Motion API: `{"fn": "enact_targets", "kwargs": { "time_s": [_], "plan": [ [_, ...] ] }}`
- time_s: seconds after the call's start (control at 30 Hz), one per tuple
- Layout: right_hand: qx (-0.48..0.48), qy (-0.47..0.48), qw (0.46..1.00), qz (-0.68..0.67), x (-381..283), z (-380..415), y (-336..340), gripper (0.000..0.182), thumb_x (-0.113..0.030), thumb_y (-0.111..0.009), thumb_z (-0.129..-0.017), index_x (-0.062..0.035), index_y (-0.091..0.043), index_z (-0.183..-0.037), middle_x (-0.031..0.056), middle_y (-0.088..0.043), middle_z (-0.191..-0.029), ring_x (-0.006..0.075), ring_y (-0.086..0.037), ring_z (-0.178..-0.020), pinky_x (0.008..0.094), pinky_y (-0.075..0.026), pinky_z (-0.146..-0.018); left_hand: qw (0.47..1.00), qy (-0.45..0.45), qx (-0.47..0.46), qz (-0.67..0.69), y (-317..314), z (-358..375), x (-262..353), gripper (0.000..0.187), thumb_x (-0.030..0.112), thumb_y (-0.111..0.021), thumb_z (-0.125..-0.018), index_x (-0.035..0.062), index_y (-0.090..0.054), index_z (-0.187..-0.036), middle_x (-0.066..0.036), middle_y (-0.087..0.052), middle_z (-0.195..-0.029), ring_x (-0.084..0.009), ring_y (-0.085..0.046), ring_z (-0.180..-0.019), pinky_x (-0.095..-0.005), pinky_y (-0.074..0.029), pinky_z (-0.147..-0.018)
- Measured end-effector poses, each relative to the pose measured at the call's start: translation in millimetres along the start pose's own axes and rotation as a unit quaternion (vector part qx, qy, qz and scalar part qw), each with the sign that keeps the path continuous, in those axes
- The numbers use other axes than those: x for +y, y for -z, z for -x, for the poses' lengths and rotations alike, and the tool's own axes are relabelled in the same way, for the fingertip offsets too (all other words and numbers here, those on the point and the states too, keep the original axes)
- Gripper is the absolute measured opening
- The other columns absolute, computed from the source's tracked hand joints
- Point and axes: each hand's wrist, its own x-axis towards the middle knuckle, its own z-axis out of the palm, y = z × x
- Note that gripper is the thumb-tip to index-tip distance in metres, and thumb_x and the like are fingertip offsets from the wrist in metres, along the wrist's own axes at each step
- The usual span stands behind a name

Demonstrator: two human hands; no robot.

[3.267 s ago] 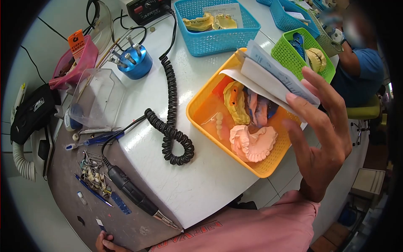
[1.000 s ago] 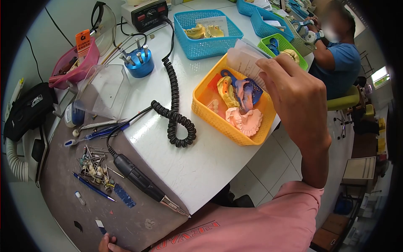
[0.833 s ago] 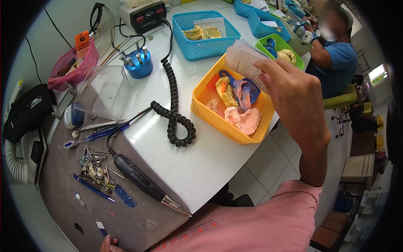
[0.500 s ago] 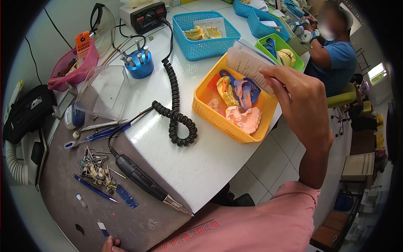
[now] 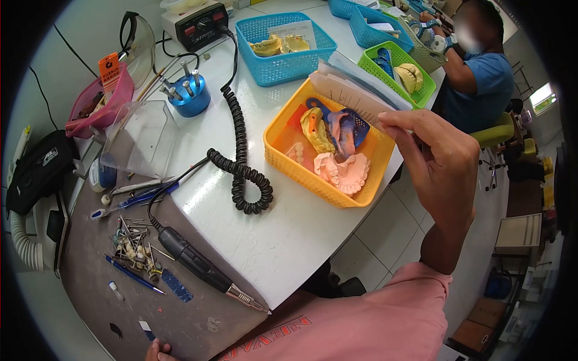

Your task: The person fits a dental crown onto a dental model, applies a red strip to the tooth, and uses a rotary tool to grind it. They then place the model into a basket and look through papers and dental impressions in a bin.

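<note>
**Your right hand holds the paper slips over the yellow basket**

The white tabletop point(image 5: 283, 240) carries everything in front of you. On it, near the right edge, sits the yellow basket point(image 5: 313, 180), holding dental casts: a pink cast point(image 5: 346, 172) at the near side, a yellow one point(image 5: 313, 129) behind it.

Your right hand point(image 5: 442, 165) is raised at the basket's far right corner, its fingers closed on a sheaf of paper slips point(image 5: 355, 90) that fans out above the basket rim.

Left of the basket lies the coiled black cord point(image 5: 241, 168), and nearer you the handpiece point(image 5: 195, 265).

Your left hand point(image 5: 158, 351) barely shows at the bottom edge; you cannot tell whether it is open or closed.
</note>
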Motion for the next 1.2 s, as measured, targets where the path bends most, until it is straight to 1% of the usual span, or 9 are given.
{"fn": "enact_targets", "kwargs": {
  "time_s": [0.23, 0.33, 0.43, 0.5, 0.7, 0.8, 1.03, 1.1, 1.2],
  "plan": [
    [0.017, -0.029, 0.999, -0.016, 10, 3, 0, 0.011, -0.003, -0.07, -0.083, -0.0015, -0.07, -0.093, 0.0134, -0.069, -0.083, 0.024, -0.07, -0.071, 0.0301, -0.054, -0.057, 1.0, 0.0, -0.006, -0.017, 1, 2, -2, 0.038, 0.026, -0.056, -0.098, -0.0056, -0.068, -0.082, -0.014, -0.067, -0.071, -0.0185, -0.064, -0.057, -0.0288, -0.054, -0.05],
    [0.02, -0.033, 0.999, -0.03, 12, 5, 0, 0.013, -0.002, -0.071, -0.083, -0.0021, -0.07, -0.095, 0.0121, -0.069, -0.083, 0.0197, -0.068, -0.066, 0.0275, -0.051, -0.053, 1.0, 0.009, -0.009, -0.019, 2, 3, -2, 0.037, 0.026, -0.057, -0.098, -0.0052, -0.068, -0.082, -0.014, -0.067, -0.072, -0.0185, -0.064, -0.057, -0.0287, -0.054, -0.05],
    [0.044, -0.088, 0.994, -0.042, 9, 5, 2, 0.019, -0.005, -0.075, -0.08, -0.004, -0.069, -0.097, 0.0087, -0.067, -0.088, 0.0141, -0.061, -0.06, 0.0245, -0.047, -0.05, 1.0, 0.012, -0.016, -0.018, 3, 1, 0, 0.037, 0.026, -0.057, -0.098, -0.0054, -0.068, -0.083, -0.014, -0.067, -0.072, -0.0188, -0.063, -0.057, -0.0288, -0.054, -0.05],
    [0.059, -0.105, 0.992, 0.025, 7, 4, 3, 0.027, -0.009, -0.081, -0.075, -0.0061, -0.069, -0.098, 0.0063, -0.065, -0.095, 0.0106, -0.054, -0.058, 0.0235, -0.044, -0.048, 1.0, 0.02, -0.009, -0.009, 1, 2, -1, 0.037, 0.026, -0.056, -0.098, -0.0057, -0.068, -0.083, -0.014, -0.067, -0.072, -0.0189, -0.063, -0.057, -0.0289, -0.055, -0.051],
    [0.004, -0.038, 0.998, -0.042, 11, 10, -3, 0.04, -0.023, -0.087, -0.068, -0.008, -0.07, -0.101, 0.0062, -0.064, -0.099, 0.0108, -0.051, -0.057, 0.0241, -0.044, -0.049, 1.0, 0.022, -0.003, -0.005, 2, 3, -1, 0.037, 0.025, -0.056, -0.098, -0.0064, -0.068, -0.083, -0.015, -0.067, -0.073, -0.019, -0.063, -0.057, -0.0287, -0.054, -0.051],
    [0.02, -0.024, 0.999, -0.036, 8, 14, -5, 0.042, -0.027, -0.087, -0.066, -0.0083, -0.071, -0.1, 0.0066, -0.064, -0.099, 0.0103, -0.05, -0.056, 0.0236, -0.045, -0.049, 1.0, 0.01, -0.007, -0.013, 3, 1, -2, 0.037, 0.025, -0.056, -0.098, -0.0063, -0.069, -0.083, -0.015, -0.068, -0.073, -0.019, -0.064, -0.057, -0.0285, -0.054, -0.051],
    [0.054, -0.091, 0.991, -0.088, 7, 23, -15, 0.026, -0.014, -0.084, -0.072, -0.0084, -0.072, -0.095, 0.0078, -0.064, -0.099, 0.0092, -0.056, -0.059, 0.0227, -0.047, -0.048, 0.999, 0.003, -0.032, -0.006, 8, -1, -2, 0.033, 0.021, -0.056, -0.098, -0.0058, -0.069, -0.085, -0.015, -0.069, -0.075, -0.0193, -0.065, -0.06, -0.0296, -0.054, -0.054],
    [0.057, -0.016, 0.997, -0.054, 11, 25, -18, 0.023, -0.008, -0.082, -0.074, -0.008, -0.072, -0.094, 0.0075, -0.064, -0.098, 0.0104, -0.06, -0.061, 0.0232, -0.049, -0.048, 0.999, 0.005, -0.033, -0.007, 9, 0, -3, 0.032, 0.021, -0.057, -0.097, -0.0059, -0.069, -0.085, -0.015, -0.069, -0.076, -0.0194, -0.066, -0.061, -0.0296, -0.054, -0.055],
    [0.065, -0.013, 0.996, -0.052, 6, 25, -16, 0.022, -0.007, -0.082, -0.073, -0.0078, -0.071, -0.092, 0.0076, -0.064, -0.096, 0.0115, -0.062, -0.063, 0.0234, -0.05, -0.049, 0.999, 0.009, -0.037, -0.012, 10, 1, -3, 0.031, 0.02, -0.057, -0.097, -0.0059, -0.069, -0.087, -0.015, -0.069, -0.077, -0.0195, -0.066, -0.062, -0.0294, -0.055, -0.056]
  ]
}}
